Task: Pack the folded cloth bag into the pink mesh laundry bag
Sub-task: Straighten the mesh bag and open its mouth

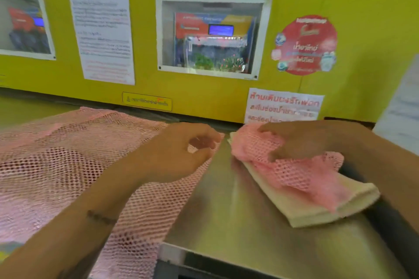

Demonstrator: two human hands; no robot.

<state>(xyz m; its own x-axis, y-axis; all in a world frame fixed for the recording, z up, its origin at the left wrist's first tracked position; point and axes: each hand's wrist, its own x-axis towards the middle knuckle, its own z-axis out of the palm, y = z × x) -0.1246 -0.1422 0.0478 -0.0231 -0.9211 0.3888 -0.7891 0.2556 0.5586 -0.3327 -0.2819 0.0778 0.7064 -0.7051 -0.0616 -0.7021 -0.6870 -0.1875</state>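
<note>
right hand (301, 140) on pink mesh (292, 165)

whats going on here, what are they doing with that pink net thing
A person is packing a folded cloth bag into a pink mesh laundry bag on a steel counter. The right hand presses on bunched pink mesh lying over the cream cloth bag. The left hand hovers open over the rest of the mesh spread to the left. The cloth bag is only partly covered, its near end showing.
</note>
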